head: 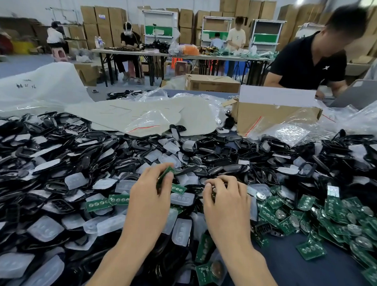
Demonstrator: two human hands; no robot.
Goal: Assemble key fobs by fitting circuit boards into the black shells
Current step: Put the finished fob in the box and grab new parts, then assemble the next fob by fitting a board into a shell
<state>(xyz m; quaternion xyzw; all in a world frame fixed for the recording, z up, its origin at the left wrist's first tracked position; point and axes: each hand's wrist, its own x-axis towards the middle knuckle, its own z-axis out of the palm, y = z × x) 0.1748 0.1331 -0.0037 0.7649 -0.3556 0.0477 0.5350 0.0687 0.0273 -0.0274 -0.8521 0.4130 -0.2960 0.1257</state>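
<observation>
Left hand (pixel 150 193) pinches green rectangular circuit board (pixel 165 174), long axis tilted far-right. Right hand (pixel 224 196), just right, curls round black plastic shell (pixel 211 189) (mostly hidden).

right hand (pixel 224 203): curled fingers hide whether it holds anything.
circuit board (pixel 166 174) in left hand (pixel 150 198): mostly covered by fingers.
shell pile (pixel 37 154): cut off at left edge.

My left hand (pixel 150 199) pinches a green circuit board (pixel 166 171) over the heap of black shells (pixel 60 147); my right hand (pixel 224 202) curls into the heap, its hold unclear.
</observation>
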